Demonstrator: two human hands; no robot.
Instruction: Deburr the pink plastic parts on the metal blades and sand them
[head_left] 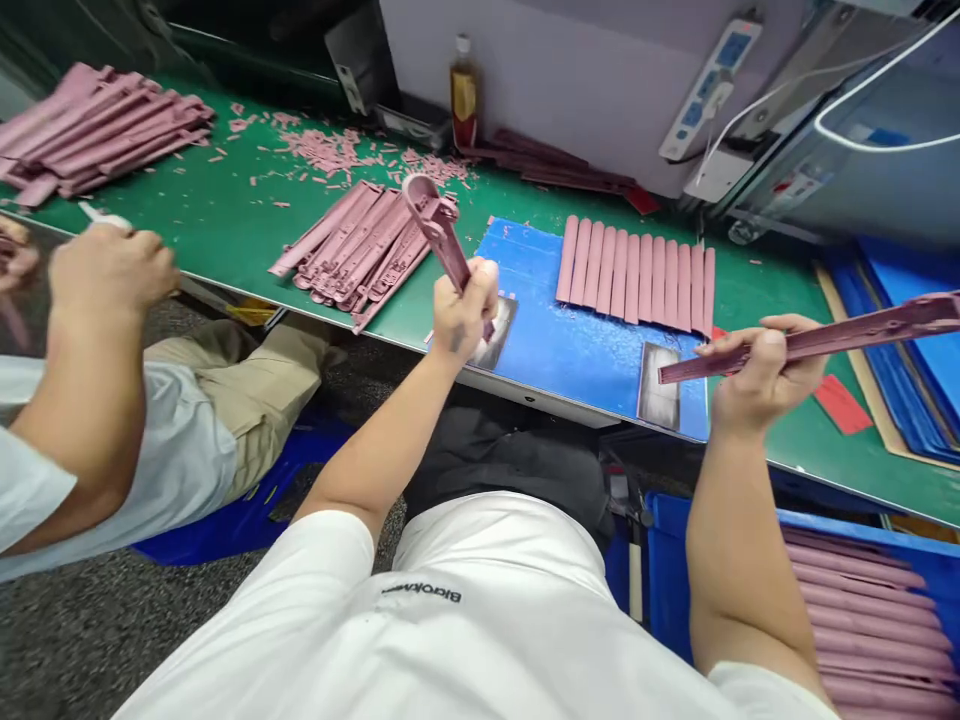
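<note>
My left hand (466, 308) is closed around a pink molded plastic strip (442, 235), whose rounded end points up and away from me. Its lower end is over a small grey plate (495, 335) at the bench edge. On the right, my right hand (769, 378) grips another long pink plastic strip (862, 337), tilted with its hollow side showing. Below its near end lies a second grey plate (660, 385). Between my hands, a row of pink strips (636, 270) lies side by side on a blue sheet (525, 260). Left of my left hand is a loose pile of strips (364, 245).
Pink scraps (322, 150) litter the green bench (225, 225). A co-worker's hand (109, 265) is at far left, near a larger strip pile (97, 135). A bottle (463, 95) stands behind. A blue crate (671, 560) of strips sits low right, beneath a red card (842, 404).
</note>
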